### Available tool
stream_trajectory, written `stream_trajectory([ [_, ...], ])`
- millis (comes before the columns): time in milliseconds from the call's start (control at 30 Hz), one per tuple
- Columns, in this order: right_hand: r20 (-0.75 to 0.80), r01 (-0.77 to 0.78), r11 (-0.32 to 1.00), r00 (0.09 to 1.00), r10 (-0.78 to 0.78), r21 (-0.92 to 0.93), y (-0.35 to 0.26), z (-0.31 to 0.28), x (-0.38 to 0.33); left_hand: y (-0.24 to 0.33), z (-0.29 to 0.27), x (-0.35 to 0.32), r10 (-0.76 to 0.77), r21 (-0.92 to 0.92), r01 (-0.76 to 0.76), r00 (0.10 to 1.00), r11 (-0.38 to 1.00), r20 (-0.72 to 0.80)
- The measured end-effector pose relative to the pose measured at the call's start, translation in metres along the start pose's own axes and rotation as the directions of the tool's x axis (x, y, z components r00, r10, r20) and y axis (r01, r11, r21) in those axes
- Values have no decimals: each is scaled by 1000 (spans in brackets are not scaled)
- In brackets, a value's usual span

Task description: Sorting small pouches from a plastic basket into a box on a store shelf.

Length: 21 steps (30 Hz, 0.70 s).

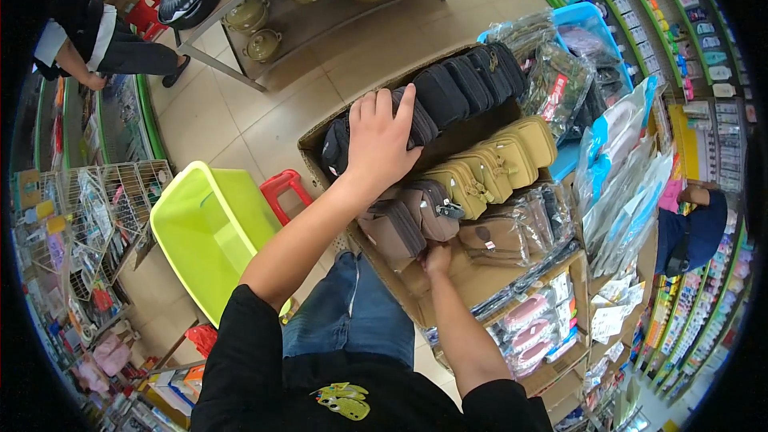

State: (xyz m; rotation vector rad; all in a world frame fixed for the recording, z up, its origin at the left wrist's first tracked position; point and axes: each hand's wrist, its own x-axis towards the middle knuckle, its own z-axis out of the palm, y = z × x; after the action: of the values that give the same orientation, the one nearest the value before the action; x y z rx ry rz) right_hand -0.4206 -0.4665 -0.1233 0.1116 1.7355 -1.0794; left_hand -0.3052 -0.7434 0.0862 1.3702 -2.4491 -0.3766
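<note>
A cardboard box (428, 304) in front of me holds rows of small zipped pouches. My left hand (380, 136) lies over the dark row at the far left, fingers spread across the top of a dark brown pouch (416, 120). Black pouches (460, 84) continue to its right. Nearer me, my right hand (436, 259) is closed at the lower edge of a grey-brown pouch (433, 210); its fingertips are partly hidden. Another grey-brown pouch (392, 232) stands to the left. Khaki pouches (488, 172) form the middle row, beside plastic-wrapped brown pouches (504, 236).
A lime-green tub (204, 232) and a red plastic stool (286, 192) stand left of the box. Beyond is a metal rack (320, 28) with pots. A blue basket (576, 16) and bagged goods (624, 168) lie right. People stand at far left (84, 40) and right (692, 224).
</note>
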Motion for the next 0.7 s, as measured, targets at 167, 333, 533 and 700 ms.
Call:
stream_trajectory([
  [167,-78,160,981,982,-169,-112,22,-4,15,6,-4,2,-27,11,28,999,1000,-30],
  [333,-36,85,988,995,-90,-127,9,8,0,-1,-30,-17,-112,-40,112,994,993,-11],
  [533,-48,77,914,993,-104,-399,63,-30,52,-29,-27,-41,-175,-137,175,984,975,12],
  [700,-119,22,947,991,-63,-321,27,-6,18,-35,-27,-55,-154,-60,154,988,986,-1],
])
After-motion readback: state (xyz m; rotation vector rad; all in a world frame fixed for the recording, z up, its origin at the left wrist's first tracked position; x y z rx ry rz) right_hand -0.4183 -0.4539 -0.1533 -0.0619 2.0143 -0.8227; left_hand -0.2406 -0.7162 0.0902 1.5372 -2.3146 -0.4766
